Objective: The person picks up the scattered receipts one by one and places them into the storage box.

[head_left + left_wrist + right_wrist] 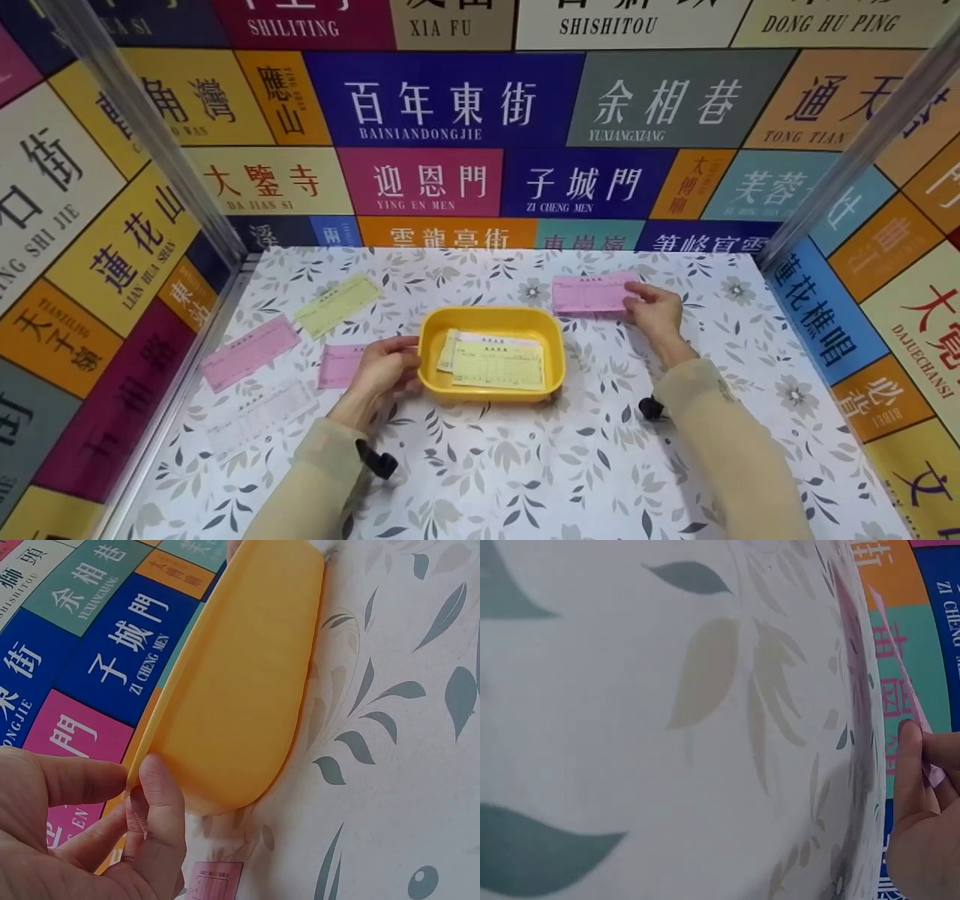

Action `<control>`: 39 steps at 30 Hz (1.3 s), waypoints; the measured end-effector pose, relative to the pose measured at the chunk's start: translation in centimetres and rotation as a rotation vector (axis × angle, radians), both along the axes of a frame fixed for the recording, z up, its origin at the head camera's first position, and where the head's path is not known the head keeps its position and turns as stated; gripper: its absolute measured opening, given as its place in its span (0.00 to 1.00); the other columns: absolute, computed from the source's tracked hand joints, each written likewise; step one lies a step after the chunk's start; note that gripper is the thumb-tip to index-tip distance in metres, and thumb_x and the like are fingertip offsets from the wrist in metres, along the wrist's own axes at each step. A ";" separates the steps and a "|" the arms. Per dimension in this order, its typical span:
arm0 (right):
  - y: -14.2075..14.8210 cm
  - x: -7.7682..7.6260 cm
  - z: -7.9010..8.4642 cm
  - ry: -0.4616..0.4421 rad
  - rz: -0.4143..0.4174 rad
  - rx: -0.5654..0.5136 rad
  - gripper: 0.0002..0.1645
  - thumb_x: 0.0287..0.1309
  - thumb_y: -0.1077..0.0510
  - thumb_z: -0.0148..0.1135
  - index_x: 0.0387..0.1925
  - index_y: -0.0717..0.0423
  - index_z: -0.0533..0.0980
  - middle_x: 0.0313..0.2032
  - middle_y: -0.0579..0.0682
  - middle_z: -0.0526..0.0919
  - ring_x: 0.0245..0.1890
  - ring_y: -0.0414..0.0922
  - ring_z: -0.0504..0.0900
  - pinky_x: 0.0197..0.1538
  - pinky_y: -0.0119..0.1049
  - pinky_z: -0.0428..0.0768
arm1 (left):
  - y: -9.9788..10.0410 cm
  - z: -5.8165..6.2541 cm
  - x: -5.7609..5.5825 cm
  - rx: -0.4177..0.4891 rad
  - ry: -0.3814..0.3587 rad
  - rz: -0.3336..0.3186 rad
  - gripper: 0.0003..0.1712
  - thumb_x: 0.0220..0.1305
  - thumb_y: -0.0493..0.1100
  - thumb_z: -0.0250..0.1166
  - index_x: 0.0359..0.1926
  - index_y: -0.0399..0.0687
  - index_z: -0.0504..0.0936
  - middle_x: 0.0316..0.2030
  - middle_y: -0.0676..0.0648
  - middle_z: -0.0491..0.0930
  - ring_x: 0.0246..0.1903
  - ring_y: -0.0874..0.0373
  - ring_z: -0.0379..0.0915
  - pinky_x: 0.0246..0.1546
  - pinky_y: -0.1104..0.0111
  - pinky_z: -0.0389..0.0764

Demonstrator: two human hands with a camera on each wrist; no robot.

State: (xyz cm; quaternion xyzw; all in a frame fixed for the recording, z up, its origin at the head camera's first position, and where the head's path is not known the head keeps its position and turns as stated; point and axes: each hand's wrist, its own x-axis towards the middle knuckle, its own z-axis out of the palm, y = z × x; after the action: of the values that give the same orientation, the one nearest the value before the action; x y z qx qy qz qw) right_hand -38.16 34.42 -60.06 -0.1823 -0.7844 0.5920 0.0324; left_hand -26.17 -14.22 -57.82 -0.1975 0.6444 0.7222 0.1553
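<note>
My left hand [384, 369] pinches the left rim of a yellow plastic basin [491, 393], thumb outside and a finger over the edge, as the left wrist view shows. Inside the basin lie a few printed paper slips [498, 367], a pale yellow-green one on top of white. Behind and right of the basin, my right hand [657, 313] pinches the right end of a pink slip [589, 294]. In the right wrist view that pink slip [900, 652] appears edge-on between thumb and fingers.
Left of the basin lie a yellow-green slip [337, 306], a pink slip [251, 352], a white slip [262, 420] and another pink slip [336, 366] partly behind my left hand. The leaf-patterned tabletop [480, 480] is bounded by walls of colourful sign panels [442, 97].
</note>
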 end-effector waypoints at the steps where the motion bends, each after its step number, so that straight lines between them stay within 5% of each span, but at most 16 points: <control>1: -0.1 0.3 0.0 0.016 -0.008 -0.021 0.27 0.74 0.67 0.67 0.72 0.57 0.83 0.76 0.60 0.81 0.42 0.28 0.86 0.45 0.20 0.89 | 0.0 0.0 0.0 -0.003 -0.001 -0.001 0.31 0.68 0.28 0.67 0.71 0.45 0.83 0.61 0.36 0.86 0.30 0.55 0.86 0.35 0.64 0.89; 10: -2.4 3.5 0.8 0.112 -0.111 -0.241 0.27 0.70 0.70 0.70 0.69 0.62 0.84 0.65 0.61 0.88 0.36 0.31 0.89 0.47 0.26 0.92 | 0.0 0.1 -0.1 -0.004 -0.041 0.011 0.32 0.69 0.29 0.67 0.73 0.47 0.82 0.64 0.37 0.85 0.40 0.49 0.90 0.36 0.65 0.90; 15: -4.2 5.2 1.7 0.132 -0.094 -0.315 0.28 0.71 0.72 0.69 0.71 0.64 0.82 0.66 0.60 0.86 0.38 0.34 0.91 0.48 0.27 0.93 | -0.1 0.2 -0.1 -0.012 -0.059 0.019 0.31 0.69 0.30 0.67 0.72 0.49 0.82 0.64 0.37 0.85 0.45 0.47 0.91 0.42 0.62 0.92; 24: -7.8 8.1 1.9 0.188 -0.046 -0.326 0.27 0.71 0.72 0.69 0.70 0.66 0.82 0.71 0.70 0.83 0.38 0.32 0.93 0.48 0.27 0.93 | 0.1 -0.1 0.2 -0.021 0.030 -0.004 0.31 0.69 0.28 0.66 0.73 0.40 0.82 0.60 0.34 0.86 0.33 0.53 0.90 0.36 0.63 0.93; 39: -13.9 11.4 1.9 0.247 0.072 -0.183 0.24 0.65 0.73 0.74 0.63 0.67 0.86 0.63 0.72 0.88 0.34 0.33 0.89 0.40 0.23 0.90 | 0.2 -0.1 0.0 0.014 -0.002 0.018 0.30 0.69 0.28 0.66 0.71 0.42 0.83 0.60 0.35 0.86 0.36 0.52 0.90 0.34 0.65 0.89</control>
State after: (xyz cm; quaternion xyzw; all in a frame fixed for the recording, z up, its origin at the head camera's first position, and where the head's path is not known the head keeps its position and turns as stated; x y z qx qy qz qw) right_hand -26.74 20.53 -58.15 -0.0819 -0.7233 0.6796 0.0908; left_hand -26.17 -14.01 -57.94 -0.2030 0.6372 0.7280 0.1509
